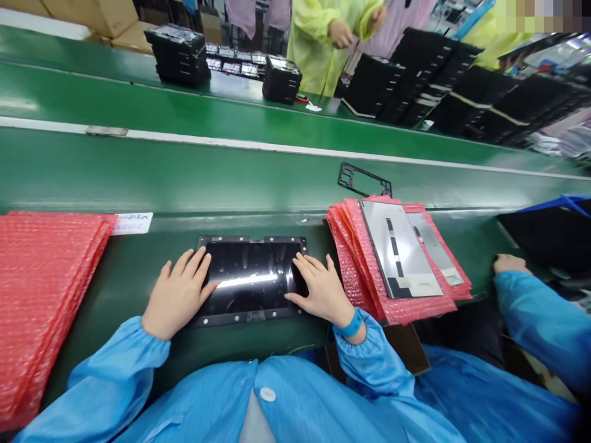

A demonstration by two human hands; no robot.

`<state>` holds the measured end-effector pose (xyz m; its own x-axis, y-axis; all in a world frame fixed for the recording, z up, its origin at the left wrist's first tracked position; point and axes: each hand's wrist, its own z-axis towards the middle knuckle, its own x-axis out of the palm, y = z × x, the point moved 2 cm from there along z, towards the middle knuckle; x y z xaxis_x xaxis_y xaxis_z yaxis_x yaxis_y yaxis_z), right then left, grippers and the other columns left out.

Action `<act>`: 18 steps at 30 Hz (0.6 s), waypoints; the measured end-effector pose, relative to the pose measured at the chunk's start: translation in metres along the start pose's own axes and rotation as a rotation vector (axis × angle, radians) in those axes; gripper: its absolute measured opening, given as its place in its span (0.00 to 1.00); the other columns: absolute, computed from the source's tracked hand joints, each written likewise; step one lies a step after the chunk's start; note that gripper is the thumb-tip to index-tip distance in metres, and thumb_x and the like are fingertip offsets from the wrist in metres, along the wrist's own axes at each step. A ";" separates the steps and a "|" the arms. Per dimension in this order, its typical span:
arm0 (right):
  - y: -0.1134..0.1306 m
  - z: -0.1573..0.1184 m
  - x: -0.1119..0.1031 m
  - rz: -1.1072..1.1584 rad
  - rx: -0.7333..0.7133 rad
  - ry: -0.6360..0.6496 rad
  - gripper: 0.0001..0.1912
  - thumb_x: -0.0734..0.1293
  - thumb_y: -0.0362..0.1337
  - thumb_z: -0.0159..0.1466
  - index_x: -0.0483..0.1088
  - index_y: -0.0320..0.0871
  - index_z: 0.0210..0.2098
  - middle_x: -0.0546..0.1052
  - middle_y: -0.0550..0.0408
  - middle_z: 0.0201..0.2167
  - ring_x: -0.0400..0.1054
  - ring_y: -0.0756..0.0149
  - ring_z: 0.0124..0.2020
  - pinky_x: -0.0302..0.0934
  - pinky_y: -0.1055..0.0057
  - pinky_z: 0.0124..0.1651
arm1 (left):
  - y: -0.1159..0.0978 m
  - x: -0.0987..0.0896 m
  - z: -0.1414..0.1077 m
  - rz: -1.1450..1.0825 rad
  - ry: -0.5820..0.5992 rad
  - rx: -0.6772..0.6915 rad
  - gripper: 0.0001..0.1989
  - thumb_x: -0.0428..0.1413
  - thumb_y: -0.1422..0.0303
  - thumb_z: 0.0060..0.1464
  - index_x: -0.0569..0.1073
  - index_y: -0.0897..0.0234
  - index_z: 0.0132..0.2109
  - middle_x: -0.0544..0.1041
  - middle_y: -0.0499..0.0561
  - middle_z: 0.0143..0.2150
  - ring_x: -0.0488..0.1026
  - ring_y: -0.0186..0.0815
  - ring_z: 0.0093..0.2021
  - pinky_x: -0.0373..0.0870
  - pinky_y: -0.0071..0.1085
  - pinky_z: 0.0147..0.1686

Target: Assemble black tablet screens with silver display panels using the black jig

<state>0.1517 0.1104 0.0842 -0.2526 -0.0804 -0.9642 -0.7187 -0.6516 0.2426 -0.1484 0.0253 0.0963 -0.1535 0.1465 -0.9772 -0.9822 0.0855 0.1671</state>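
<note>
A glossy black display panel (249, 264) lies in a flat black fixture (221, 319) on the green bench, directly in front of me. Across its left edge rests my left hand (180, 292), fingers spread and the thumb on the glass. My right hand (321, 289) touches the right end, fingers stretched out and thumb over the panel; a blue band circles that wrist. Light streaks and small marks show on the glass. Just right of my right hand, silver-backed panels (399, 249) lie on a stack of pink bubble-wrap pouches (351, 271).
More pink bubble-wrap pouches (50, 289) are piled at left beside a white label (133, 223). A black frame (364, 179) lies beyond the panels. Black tray stacks (180, 55) stand across the line, near a person in yellow. A co-worker's hand (510, 264) is at right.
</note>
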 end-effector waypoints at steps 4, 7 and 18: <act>-0.003 -0.006 0.004 -0.034 -0.006 0.022 0.41 0.66 0.58 0.61 0.57 0.39 0.64 0.55 0.43 0.66 0.51 0.49 0.65 0.37 0.36 0.64 | 0.008 0.015 -0.010 -0.080 0.040 0.034 0.49 0.41 0.39 0.55 0.49 0.75 0.69 0.45 0.63 0.71 0.45 0.55 0.69 0.53 0.58 0.59; -0.003 -0.006 0.006 -0.046 -0.005 0.010 0.41 0.67 0.58 0.60 0.57 0.38 0.63 0.55 0.42 0.66 0.51 0.49 0.65 0.40 0.37 0.63 | 0.009 0.019 -0.013 -0.088 0.072 -0.005 0.48 0.41 0.40 0.56 0.47 0.74 0.70 0.44 0.62 0.71 0.44 0.53 0.70 0.53 0.58 0.60; -0.012 -0.016 0.003 -0.008 0.024 0.003 0.39 0.68 0.56 0.59 0.60 0.41 0.62 0.58 0.43 0.65 0.54 0.49 0.64 0.49 0.38 0.61 | -0.010 0.029 -0.008 -0.189 -0.012 -0.054 0.44 0.41 0.45 0.59 0.45 0.74 0.70 0.44 0.66 0.71 0.45 0.51 0.70 0.51 0.53 0.63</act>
<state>0.1697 0.1062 0.0766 -0.2453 -0.0773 -0.9664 -0.7363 -0.6336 0.2376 -0.1441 0.0206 0.0649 0.0355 0.1441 -0.9889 -0.9978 0.0600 -0.0271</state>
